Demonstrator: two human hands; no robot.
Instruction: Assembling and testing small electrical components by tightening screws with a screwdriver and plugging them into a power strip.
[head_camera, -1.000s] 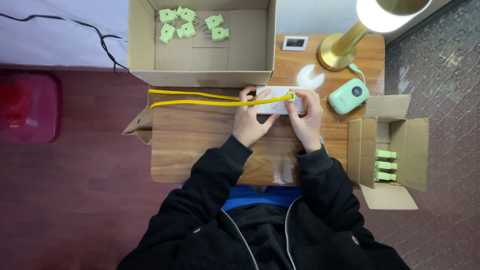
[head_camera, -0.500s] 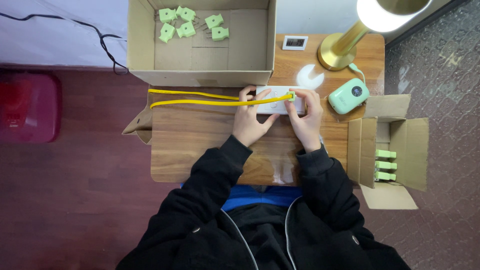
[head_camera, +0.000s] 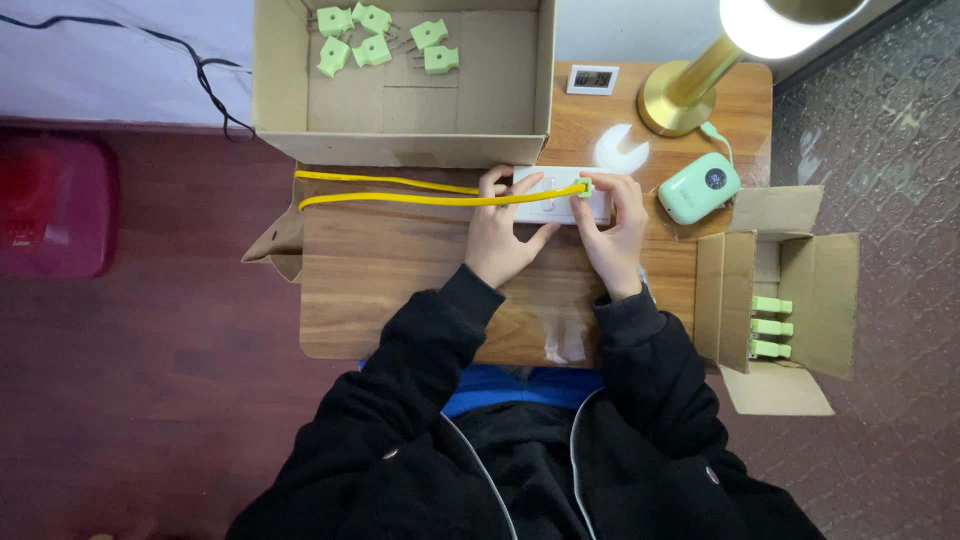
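- Power strip (head_camera: 560, 195), white, lies flat on wooden table (head_camera: 400, 270), at far edge just near side of big cardboard box (head_camera: 400, 135), between both hands.
- Handling, my guess: rigid plastic, light-ish, smooth so may slide on wood; best pinned down on its top face or gripped by long sides, not by cable.
- Left hand (head_camera: 500, 235): fingers half curled, tips pressing strip's left part & resting over yellow cable (head_camera: 400, 192); not a full wrap.
- Right hand (head_camera: 612, 232): fingers bent, thumb & forefinger pinched on small green plug (head_camera: 583, 187) at strip's top; cable looks soft, loops off left in two strands.
- Right of hands: mint-green gadget (head_camera: 698, 187); small open box (head_camera: 790, 290) w/ green pieces stood in a row.
- Farther: gold lamp (head_camera: 690, 90), small white display (head_camera: 592, 79); big box holds loose green plugs (head_camera: 380, 40) at far wall.
- Vs earlier frames: no real change; hands, strip, cable sit same, maybe tiny finger shift, can't tell.
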